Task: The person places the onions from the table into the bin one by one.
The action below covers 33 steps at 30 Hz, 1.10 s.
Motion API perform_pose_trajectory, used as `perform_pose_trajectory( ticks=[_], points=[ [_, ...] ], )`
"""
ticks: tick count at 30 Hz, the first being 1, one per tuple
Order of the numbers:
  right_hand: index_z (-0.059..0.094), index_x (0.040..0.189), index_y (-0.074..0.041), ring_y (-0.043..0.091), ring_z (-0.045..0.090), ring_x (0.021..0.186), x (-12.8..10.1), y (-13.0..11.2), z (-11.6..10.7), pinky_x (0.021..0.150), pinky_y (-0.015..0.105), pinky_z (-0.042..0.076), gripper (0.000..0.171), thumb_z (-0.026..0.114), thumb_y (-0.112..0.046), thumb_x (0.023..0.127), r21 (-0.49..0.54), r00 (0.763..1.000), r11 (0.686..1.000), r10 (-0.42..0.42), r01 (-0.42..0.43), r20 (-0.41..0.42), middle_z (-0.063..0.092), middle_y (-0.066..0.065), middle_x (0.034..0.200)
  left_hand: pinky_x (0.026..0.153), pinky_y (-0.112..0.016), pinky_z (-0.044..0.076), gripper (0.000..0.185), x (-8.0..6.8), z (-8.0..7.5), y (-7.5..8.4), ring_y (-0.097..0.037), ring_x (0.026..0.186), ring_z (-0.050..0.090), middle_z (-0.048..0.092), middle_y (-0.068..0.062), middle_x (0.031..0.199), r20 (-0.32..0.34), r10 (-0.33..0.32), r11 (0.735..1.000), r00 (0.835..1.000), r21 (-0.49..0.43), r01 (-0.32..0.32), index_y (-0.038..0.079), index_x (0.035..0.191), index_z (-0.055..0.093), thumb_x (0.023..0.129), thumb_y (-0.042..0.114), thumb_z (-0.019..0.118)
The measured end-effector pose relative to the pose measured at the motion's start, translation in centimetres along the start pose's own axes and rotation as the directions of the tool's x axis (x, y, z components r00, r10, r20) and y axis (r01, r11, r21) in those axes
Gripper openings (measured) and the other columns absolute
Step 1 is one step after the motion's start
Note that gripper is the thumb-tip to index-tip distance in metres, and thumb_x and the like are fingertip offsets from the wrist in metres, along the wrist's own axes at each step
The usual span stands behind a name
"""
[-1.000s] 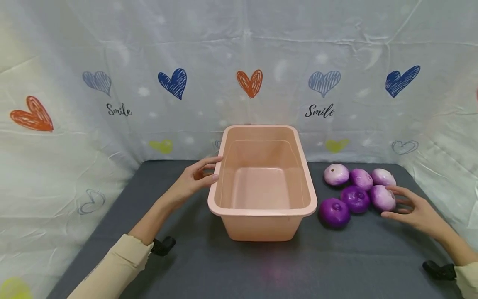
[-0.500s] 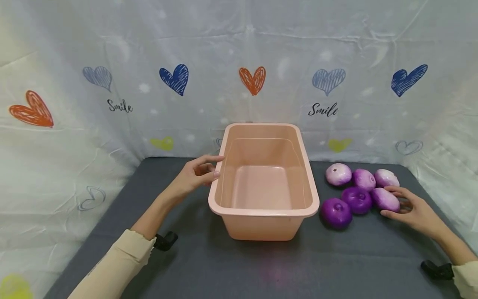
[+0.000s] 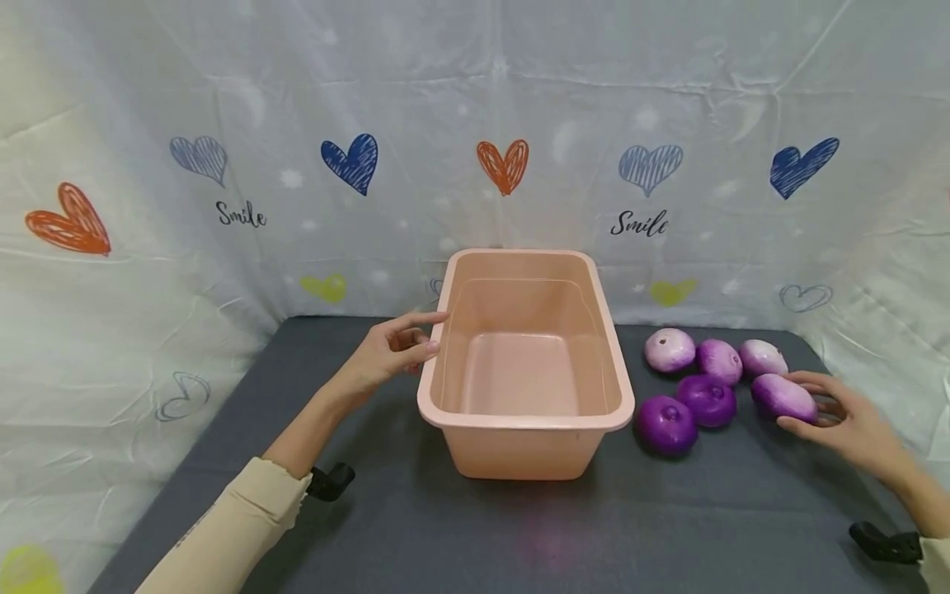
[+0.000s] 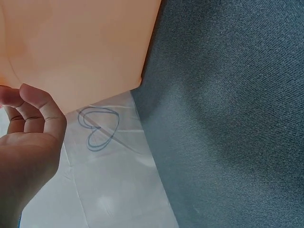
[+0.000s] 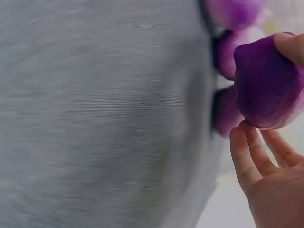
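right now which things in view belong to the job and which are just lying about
Likely the job's:
tub, left hand at its rim
onion in the right hand
five other onions

Probably just surroundings:
heart-printed curtain
dark tabletop
black gadget at each wrist

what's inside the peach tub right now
In the head view, the peach tub shows only its bare floor and inner walls, no object. The near wall's inner face is covered by the front rim, so that strip cannot be seen.
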State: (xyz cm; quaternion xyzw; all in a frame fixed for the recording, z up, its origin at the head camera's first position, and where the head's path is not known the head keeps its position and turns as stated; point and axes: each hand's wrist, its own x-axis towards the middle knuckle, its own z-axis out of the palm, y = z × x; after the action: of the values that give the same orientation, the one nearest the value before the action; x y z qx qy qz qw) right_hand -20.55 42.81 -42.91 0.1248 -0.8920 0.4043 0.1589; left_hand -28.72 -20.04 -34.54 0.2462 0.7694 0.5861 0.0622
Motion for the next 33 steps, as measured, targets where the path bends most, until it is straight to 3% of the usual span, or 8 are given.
perform_pose_trajectory(
  ticks=[5,12,15,20,26,33],
  points=[
    [0.053,0.143,-0.006,-0.005,0.06,0.095,0.9,-1.5,-0.9,0.074,0.011,0.048,0.059,0.077,0.003,0.089,0.052,0.998,0.998,0.034,-0.031,-0.061,0.055,-0.014,0.12,0.073,-0.04,0.047,0.05,-0.1,-0.1,0.1,-0.03,0.073,0.051,0.063,-0.016,0.099,-0.004,-0.008,1.0,1.0,0.017,0.009,0.015,0.148,0.056,0.1,0.018,0.068],
    [0.047,0.153,-0.015,-0.009,0.056,0.106,3.0,-3.6,-0.9,0.08,0.01,0.046,0.062,0.069,-0.001,0.097,0.193,0.996,0.978,0.087,-0.079,-0.035,0.053,-0.016,0.127,0.071,-0.042,0.045,0.05,-0.1,-0.2,0.3,-0.027,0.07,0.049,0.062,-0.016,0.097,-0.015,-0.026,0.999,1.0,0.02,0.027,0.017,0.148,0.056,0.1,0.02,0.069],
    [0.049,0.152,-0.013,-0.003,0.06,0.107,3.7,-4.1,-0.4,0.081,0.013,0.048,0.061,0.066,0.006,0.097,0.313,0.997,0.947,0.076,-0.072,-0.001,0.059,-0.012,0.125,0.071,-0.041,0.046,0.051,0.0,-0.1,0.2,-0.028,0.071,0.049,0.064,-0.016,0.099,-0.011,-0.034,0.999,0.999,0.017,0.034,0.017,0.148,0.056,0.1,0.021,0.07],
    [0.049,0.149,-0.007,0.005,0.064,0.11,5.0,-5.3,0.6,0.083,0.017,0.05,0.059,0.061,0.014,0.096,0.497,0.997,0.865,0.051,-0.07,0.051,0.063,-0.004,0.127,0.069,-0.038,0.046,0.052,0.0,0.0,0.1,-0.037,0.074,0.047,0.064,-0.016,0.1,-0.008,-0.04,0.999,0.999,0.018,0.04,0.017,0.149,0.056,0.099,0.022,0.07],
    [0.048,0.149,-0.005,0.011,0.064,0.113,6.6,-7.4,1.7,0.083,0.023,0.053,0.058,0.059,0.015,0.097,0.589,0.995,0.806,0.0,-0.056,0.095,0.06,0.002,0.133,0.069,-0.034,0.048,0.052,-0.3,0.0,0.3,-0.025,0.074,0.05,0.065,-0.016,0.103,-0.022,-0.056,0.998,0.998,0.01,0.056,0.02,0.149,0.055,0.1,0.022,0.069],
    [0.048,0.15,-0.005,0.014,0.064,0.113,8.3,-9.8,2.5,0.085,0.025,0.053,0.057,0.06,0.013,0.097,0.623,0.993,0.781,-0.034,-0.045,0.115,0.058,0.007,0.134,0.068,-0.034,0.046,0.051,-0.2,0.1,0.1,-0.021,0.073,0.049,0.064,-0.016,0.101,-0.024,-0.059,0.998,0.998,-0.008,0.059,0.02,0.149,0.055,0.1,0.021,0.069]
  ],
)
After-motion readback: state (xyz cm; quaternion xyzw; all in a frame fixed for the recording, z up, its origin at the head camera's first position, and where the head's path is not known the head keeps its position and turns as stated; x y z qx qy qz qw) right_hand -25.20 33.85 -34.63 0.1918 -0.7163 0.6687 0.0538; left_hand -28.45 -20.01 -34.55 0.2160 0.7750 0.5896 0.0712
